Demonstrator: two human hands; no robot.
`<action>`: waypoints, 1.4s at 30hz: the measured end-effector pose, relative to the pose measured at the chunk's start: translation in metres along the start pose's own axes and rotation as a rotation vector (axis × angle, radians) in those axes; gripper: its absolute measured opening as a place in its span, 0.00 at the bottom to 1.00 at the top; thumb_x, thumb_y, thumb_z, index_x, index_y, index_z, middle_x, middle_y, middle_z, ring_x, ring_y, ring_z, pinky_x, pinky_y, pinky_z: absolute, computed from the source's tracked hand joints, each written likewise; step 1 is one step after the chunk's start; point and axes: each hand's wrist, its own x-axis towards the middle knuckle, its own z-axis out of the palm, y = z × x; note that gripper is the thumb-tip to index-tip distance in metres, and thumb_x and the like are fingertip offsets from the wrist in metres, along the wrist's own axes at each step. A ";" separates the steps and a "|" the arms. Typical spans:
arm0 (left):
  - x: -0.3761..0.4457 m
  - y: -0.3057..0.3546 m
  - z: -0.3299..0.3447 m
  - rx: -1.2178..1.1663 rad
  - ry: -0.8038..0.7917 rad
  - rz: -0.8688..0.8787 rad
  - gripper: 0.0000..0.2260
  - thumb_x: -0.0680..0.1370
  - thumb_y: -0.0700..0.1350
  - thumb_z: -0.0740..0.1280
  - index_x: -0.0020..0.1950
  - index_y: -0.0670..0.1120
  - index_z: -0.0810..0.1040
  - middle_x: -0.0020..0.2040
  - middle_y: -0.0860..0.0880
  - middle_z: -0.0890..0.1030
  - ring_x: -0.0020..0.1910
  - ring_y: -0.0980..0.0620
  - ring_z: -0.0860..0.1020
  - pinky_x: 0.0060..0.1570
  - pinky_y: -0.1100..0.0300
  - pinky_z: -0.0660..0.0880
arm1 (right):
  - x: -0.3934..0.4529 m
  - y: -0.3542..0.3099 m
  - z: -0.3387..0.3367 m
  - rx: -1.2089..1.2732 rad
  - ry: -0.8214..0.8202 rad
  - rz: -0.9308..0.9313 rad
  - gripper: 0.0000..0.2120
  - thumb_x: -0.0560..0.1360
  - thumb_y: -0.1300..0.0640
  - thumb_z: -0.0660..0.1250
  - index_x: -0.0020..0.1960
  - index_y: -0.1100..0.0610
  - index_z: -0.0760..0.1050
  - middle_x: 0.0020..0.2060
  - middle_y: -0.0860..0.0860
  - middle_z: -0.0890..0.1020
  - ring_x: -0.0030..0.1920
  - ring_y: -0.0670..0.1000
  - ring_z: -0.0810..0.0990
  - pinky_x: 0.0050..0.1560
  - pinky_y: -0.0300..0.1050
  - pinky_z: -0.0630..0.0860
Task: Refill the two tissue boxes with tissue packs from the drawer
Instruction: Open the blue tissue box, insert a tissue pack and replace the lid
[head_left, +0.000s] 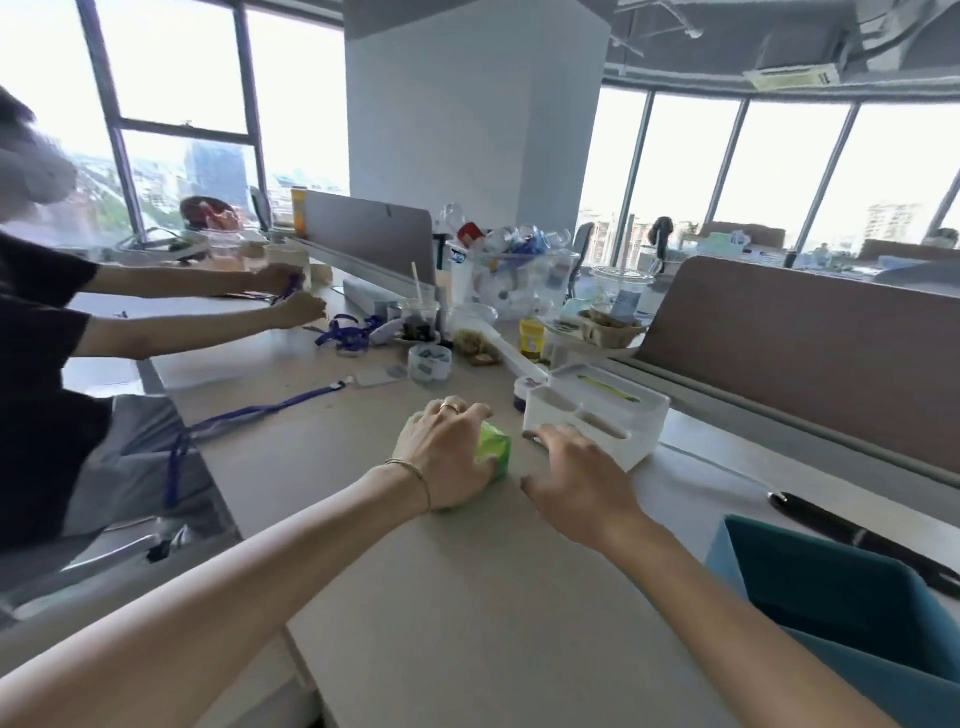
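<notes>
While the left hand (447, 457) grasps a green tissue pack (494, 453) on the worktop (467, 597), the right hand (576, 483), fingers released, reaches the white tissue box (597, 415), likely unfilled.

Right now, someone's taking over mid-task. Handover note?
Left hand: palm down on the green tissue pack, gripping it on the desk.
Right hand: open, empty, fingertips by the near corner of the white tissue box.
Done: one pack is out at the box.
Left: open the box, load the pack. A second box is not in view.
</notes>
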 end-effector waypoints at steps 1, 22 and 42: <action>0.002 -0.012 0.003 0.020 -0.024 -0.046 0.33 0.73 0.61 0.68 0.76 0.53 0.67 0.72 0.44 0.71 0.72 0.43 0.67 0.69 0.49 0.68 | 0.006 -0.004 0.006 0.006 -0.013 -0.005 0.26 0.74 0.48 0.64 0.72 0.47 0.69 0.66 0.52 0.76 0.67 0.55 0.73 0.64 0.52 0.72; 0.012 -0.047 0.020 -0.108 -0.011 -0.027 0.43 0.62 0.63 0.75 0.75 0.59 0.64 0.62 0.50 0.72 0.63 0.47 0.70 0.54 0.52 0.76 | 0.039 0.010 0.017 0.004 -0.039 -0.049 0.33 0.70 0.54 0.71 0.73 0.45 0.66 0.67 0.50 0.72 0.66 0.54 0.74 0.63 0.51 0.74; 0.006 0.198 0.005 -0.281 0.013 0.643 0.41 0.61 0.65 0.74 0.73 0.65 0.65 0.66 0.57 0.74 0.66 0.52 0.71 0.63 0.51 0.72 | -0.118 0.150 -0.168 -0.196 0.067 0.059 0.50 0.60 0.44 0.80 0.76 0.36 0.57 0.70 0.41 0.65 0.62 0.51 0.75 0.60 0.53 0.76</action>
